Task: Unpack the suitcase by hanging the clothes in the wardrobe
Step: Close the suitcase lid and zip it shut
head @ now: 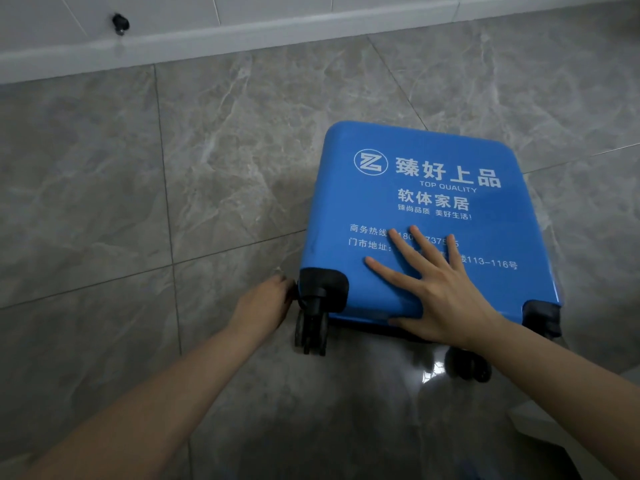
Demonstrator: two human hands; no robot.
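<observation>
1. Clearly the biggest thing to judge is the blue suitcase (426, 216), lying flat and closed on the grey tiled floor (138, 188), toward the floor's far edge where the white skirting board (242, 32) runs. Its shell looks hard and glossy, so it should stay stiff under pressure yet be slippery to a flat palm. With clothes presumably inside, it is likely fairly heavy, and on polished tile it may slide instead of staying put.

2. The right hand (440, 289) rests flat on the printed lid near the wheel end, its fingers (408, 247) straight and spread, grasping nothing. That steadies the case but gives no purchase for lifting.

3. The left hand (266, 299) reaches to the suitcase's left side beside the corner wheel. Its fingertips are hidden behind the corner guard, so it cannot be told whether they pinch a zip pull or simply touch the side.

4. The black corner wheel (311, 327) sticks out clear of the floor and would swivel loosely, making it a poor handhold.

5. The zip seam along the side is probably the place to take hold; it is barely visible from this angle.
</observation>
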